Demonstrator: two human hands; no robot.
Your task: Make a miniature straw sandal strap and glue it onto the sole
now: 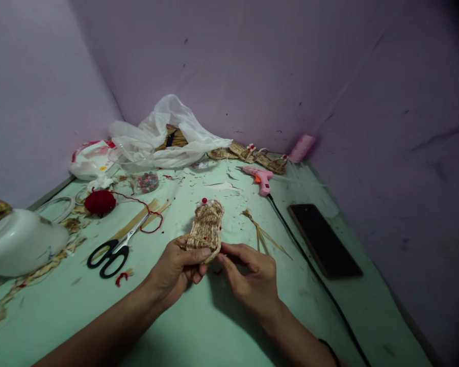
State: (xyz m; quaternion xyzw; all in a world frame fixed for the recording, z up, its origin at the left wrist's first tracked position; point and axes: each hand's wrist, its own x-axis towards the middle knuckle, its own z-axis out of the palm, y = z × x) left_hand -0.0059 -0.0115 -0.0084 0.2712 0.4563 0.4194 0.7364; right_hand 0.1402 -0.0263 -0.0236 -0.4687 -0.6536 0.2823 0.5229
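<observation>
A small slipper-shaped piece of woven straw (206,224) stands tilted up in front of me, with a red bead and white beads at its top end. My left hand (187,262) grips its lower end, thumb across the front and fingers behind. Close against its lower right edge, my right hand (248,270) is closed in a pinch of thumb and forefinger. Whatever lies between those fingertips is too small to make out. Small red spots show along the straw piece's right side.
Black-handled scissors (117,250) and a red yarn ball (100,203) lie left. A pink glue gun (259,178), its black cord (309,267) and a phone (325,239) lie right. Behind are a bead tub (147,182), a white plastic bag (168,132) and woven straw pieces (239,150).
</observation>
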